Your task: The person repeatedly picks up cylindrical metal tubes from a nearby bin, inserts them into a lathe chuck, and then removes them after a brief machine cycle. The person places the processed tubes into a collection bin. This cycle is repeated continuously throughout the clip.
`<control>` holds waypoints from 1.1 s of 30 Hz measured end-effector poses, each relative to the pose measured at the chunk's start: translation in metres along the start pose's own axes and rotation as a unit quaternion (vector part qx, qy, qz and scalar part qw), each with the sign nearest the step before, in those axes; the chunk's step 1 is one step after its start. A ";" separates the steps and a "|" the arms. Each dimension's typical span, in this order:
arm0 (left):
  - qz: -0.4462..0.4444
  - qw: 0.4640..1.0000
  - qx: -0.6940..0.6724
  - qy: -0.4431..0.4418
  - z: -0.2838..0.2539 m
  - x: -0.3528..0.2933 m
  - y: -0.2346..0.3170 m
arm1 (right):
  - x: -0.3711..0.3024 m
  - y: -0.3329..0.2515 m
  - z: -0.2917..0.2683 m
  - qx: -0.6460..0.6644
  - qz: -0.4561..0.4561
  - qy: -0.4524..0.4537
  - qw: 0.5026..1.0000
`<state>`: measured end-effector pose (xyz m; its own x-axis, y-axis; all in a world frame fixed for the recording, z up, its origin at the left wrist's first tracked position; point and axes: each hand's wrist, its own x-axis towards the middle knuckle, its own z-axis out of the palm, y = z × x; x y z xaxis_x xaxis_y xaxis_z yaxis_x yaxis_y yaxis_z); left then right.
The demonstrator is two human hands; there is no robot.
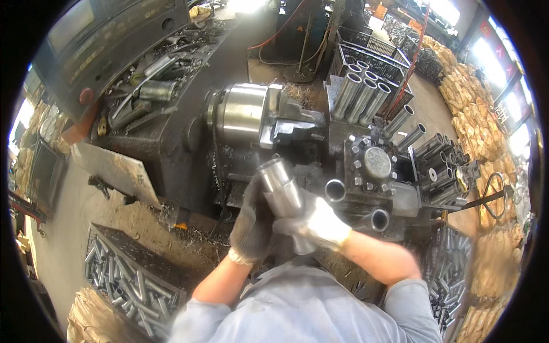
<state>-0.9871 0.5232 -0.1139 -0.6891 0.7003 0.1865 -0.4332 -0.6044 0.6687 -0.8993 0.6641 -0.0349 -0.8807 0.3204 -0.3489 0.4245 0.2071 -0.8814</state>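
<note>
A shiny stepped metal tube (283, 191) stands tilted in front of my chest, its narrower end up and toward the lathe chuck. My right hand (320, 220), in a white work glove, is wrapped round its lower half. On its other side my left hand (250, 223), in a glove with a dark, dirty palm, presses along the tube; its fingers are partly blurred. Beyond the tube is the lathe chuck (243, 111) with its jaws (291, 126). Two short tubes stand to the right of my right hand: one tube (335, 190) and a nearer tube (377, 220).
The bolted tool post (377, 164) sits right of the chuck. Upright tubes (360, 94) stand behind it, with more tubes (440, 171) at the right. Bins of cut tubes (134, 286) flank me low on both sides. A metal plate (117, 171) juts out at left.
</note>
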 end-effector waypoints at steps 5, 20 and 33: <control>0.016 0.985 0.170 0.000 -0.043 0.022 0.003 | 0.015 -0.053 -0.138 -0.333 -0.353 0.132 0.865; -0.093 0.884 0.192 0.416 -0.206 -0.137 -0.067 | 0.234 0.043 -0.208 -0.566 -0.065 -0.066 0.819; 0.068 0.782 0.027 0.619 -0.267 -0.129 0.047 | 0.248 0.029 -0.209 -0.462 -0.069 -0.115 0.877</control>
<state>-1.0735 0.3027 -0.2994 -0.7748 -0.2941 -0.5597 -0.3056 -0.6007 0.7388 -1.0610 0.9431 -0.0806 -0.9112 0.0596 -0.4077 0.2052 0.9236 -0.3237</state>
